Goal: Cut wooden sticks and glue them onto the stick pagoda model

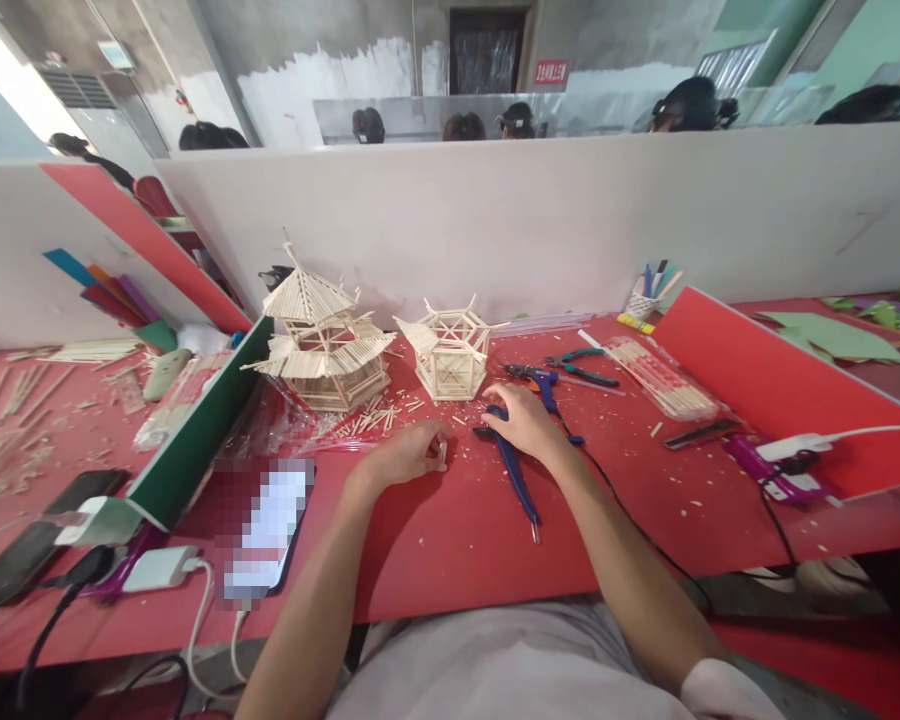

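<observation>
My left hand point(414, 450) rests low over the red table, its fingers closed in a pinch on what looks like a short wooden stick piece point(442, 455). My right hand point(525, 420) is over a blue-handled tool point(516, 470), thumb and forefinger apart; whether it touches the tool is unclear. Beyond the hands stands a small six-sided stick frame point(454, 365) with one slatted roof panel. Left of it is a two-tiered stick pavilion point(322, 345). A blue glue gun point(544, 385) lies just past my right hand.
Cut sticks point(367, 420) lie before the pavilion. Pliers point(589, 370), a bagged stick bundle point(664, 380) and a pen cup point(641, 300) are at right. A phone point(270, 530) lies at left. Green point(202, 430) and red point(795, 395) dividers flank the table. A black cord point(622, 500) crosses it.
</observation>
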### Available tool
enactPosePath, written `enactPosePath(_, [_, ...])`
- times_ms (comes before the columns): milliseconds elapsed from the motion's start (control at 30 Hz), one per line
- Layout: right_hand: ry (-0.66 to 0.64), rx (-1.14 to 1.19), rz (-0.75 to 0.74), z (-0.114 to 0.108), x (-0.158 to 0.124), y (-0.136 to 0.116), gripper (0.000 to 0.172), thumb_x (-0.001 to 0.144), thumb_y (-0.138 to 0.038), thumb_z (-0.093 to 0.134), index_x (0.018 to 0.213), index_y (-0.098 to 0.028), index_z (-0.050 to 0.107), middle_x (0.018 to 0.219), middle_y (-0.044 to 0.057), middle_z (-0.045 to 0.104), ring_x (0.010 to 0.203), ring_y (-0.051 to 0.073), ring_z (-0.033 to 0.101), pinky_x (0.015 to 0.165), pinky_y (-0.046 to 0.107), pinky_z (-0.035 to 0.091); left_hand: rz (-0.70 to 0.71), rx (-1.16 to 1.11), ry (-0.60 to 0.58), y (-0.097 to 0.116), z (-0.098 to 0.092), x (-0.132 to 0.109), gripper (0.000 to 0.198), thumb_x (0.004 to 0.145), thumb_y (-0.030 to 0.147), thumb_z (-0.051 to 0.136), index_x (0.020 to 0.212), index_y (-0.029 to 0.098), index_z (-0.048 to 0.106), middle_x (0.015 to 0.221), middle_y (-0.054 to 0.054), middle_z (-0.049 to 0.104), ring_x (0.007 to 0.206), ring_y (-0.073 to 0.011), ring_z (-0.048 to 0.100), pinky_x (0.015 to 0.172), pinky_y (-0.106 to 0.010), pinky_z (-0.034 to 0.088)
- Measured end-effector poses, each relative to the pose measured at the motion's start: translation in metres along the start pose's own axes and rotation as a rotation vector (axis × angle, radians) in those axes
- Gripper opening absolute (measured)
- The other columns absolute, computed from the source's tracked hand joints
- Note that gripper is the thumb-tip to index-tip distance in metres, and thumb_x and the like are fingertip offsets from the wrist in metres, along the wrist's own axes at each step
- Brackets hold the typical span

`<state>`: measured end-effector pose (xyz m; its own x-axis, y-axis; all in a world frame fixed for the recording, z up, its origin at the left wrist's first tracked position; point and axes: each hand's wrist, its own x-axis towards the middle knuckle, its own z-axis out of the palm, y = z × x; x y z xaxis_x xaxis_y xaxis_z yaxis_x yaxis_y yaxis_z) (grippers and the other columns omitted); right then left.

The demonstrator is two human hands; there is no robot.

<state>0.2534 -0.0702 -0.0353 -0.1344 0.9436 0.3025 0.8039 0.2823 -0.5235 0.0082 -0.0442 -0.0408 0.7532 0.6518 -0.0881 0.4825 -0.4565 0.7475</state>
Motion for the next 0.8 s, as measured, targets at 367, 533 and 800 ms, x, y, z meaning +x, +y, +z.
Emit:
enactPosePath(367, [-0.188,-0.091,-0.048,0.008,-0.009,0.007,0.055,0.077,-0.017,0.076,0.128,-0.021,0.057,0.129,0.013,0.057,0.125,0.028,0.053,0.105,0.042,0.041,0.161,0.399,0.242,-0.005,-0.002,0.001,0.049,0.081,-0.001,0.041,0.120,0.018,0.063,0.121,-0.011,0.066,0.116,-0.0230,0.060,0.102,-0.038,0.047])
enactPosePath(533, [-0.211,-0.073,-0.096,0.001,-0.011,0.001,0.060,0.077,-0.018,0.075,0.132,-0.021,0.054,0.131,0.012,0.057,0.127,0.028,0.051,0.107,0.042,0.039,0.159,0.493,0.180,-0.009,0.000,0.002,0.067,0.066,-0.008,0.039,0.121,0.018,0.067,0.127,-0.009,0.067,0.121,-0.0225,0.058,0.107,-0.038,0.044])
enactPosePath(800, [-0.358,-0.115,-0.074,-0.004,-0.017,-0.007,0.059,0.076,-0.013,0.072,0.132,-0.024,0.056,0.133,0.011,0.057,0.125,0.028,0.051,0.098,0.037,0.044,-0.100,0.572,0.380,-0.010,-0.013,-0.004,0.035,0.079,0.002,0.049,0.100,0.015,0.073,0.104,-0.016,0.071,0.108,-0.0311,0.060,0.103,-0.045,0.042])
